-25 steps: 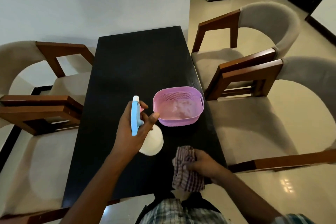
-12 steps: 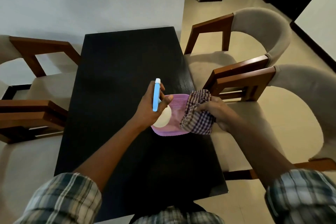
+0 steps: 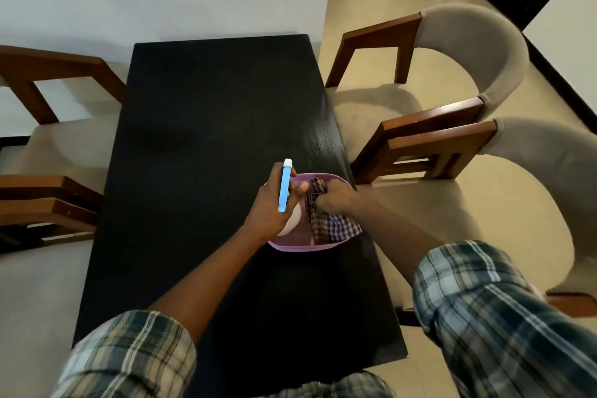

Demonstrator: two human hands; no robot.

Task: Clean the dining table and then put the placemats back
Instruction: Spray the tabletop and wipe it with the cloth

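While in basket (image 3: 303, 247), checked cloth (image 3: 337, 228)

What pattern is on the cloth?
The cloth is checked, brown and purple; head view.

light: soft daylight, right | glare: faint table (image 3: 206, 126) sheen | edges: wide-angle bowing | sleeves: blurred

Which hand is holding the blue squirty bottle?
The left hand grips the blue-topped spray bottle, over the left side of the pink basket. The right hand holds the checked cloth in the basket instead.
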